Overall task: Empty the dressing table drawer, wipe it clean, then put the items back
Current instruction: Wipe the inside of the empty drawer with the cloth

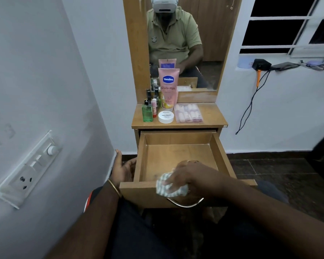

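Observation:
The wooden drawer (178,152) of the dressing table is pulled out and has nothing inside. My right hand (185,176) grips a crumpled checked cloth (168,186) over the drawer's front edge, just above its metal handle (185,203). My left hand (123,169) rests with straight fingers against the drawer's outer left side. On the tabletop (211,116) stand a pink Vaseline tube (168,88), a green bottle (147,113), a white round jar (166,116), a clear box of nail items (188,113) and several small bottles (153,101).
A mirror (185,43) rises behind the tabletop. The white wall on the left carries a switch panel (28,171) close to my left arm. A window sill (288,67) at the right holds a dark charger with a hanging cable (251,107). Dark floor tiles (269,171) lie to the right.

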{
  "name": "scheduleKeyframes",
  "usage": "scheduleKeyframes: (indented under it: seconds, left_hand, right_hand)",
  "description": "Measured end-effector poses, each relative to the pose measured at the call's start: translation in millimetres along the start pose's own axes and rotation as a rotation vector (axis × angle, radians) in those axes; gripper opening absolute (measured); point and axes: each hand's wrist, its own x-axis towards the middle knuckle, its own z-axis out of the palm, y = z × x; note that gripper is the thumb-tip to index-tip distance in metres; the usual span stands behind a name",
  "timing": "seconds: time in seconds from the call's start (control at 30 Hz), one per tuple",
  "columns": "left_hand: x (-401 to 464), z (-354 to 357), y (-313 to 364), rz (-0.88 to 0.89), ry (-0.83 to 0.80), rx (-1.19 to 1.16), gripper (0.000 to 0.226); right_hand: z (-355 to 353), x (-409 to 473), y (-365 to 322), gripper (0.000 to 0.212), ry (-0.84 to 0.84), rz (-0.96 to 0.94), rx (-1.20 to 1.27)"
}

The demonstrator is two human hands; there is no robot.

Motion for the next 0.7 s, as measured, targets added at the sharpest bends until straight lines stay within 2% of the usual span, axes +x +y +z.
scheduleKeyframes:
  seconds: [0.07,0.17,0.27,0.4,0.5,0.53,0.6,0.7]
  left_hand:
    - [-0.8,1.4,-0.1,-0.008,-0.02,-0.014,0.097]
    - [0.4,2.6,0.6,-0.038,-0.035,-0.041,0.098]
    - [-2.1,3.5,0.7,-0.058,-0.027,-0.027,0.101]
    - [-3.0,1.8,-0.4,-0.074,-0.023,-0.04,0.109]
    - [-2.8,0.4,-1.5,-0.076,-0.031,-0.029,0.111]
    - [-2.6,0.6,-1.6,-0.071,-0.037,-0.024,0.11]
    - [-3.4,1.4,-1.9,-0.061,-0.047,-0.023,0.105]
    - [-1.7,-0.4,-2.2,-0.056,-0.061,-0.018,0.105]
  right_hand:
    - [-13.3,-38.9,18.3,0.025,0.036,0.142,0.042]
    - [-30.7,-84.8,31.1,0.024,0.125,0.123,0.089]
    - [-48.4,-119.0,45.2,0.013,0.181,0.104,0.096]
    - [-63.7,-163.2,64.8,0.009,0.174,0.24,0.147]
    - [-76.6,-178.5,71.0,0.046,0.138,0.478,0.203]
    - [-81.2,-179.3,73.0,0.052,0.101,0.552,0.208]
    - [-88.3,-169.3,81.6,0.055,0.084,0.649,0.211]
    - [-89.7,-132.9,99.4,0.047,0.216,0.747,0.196]
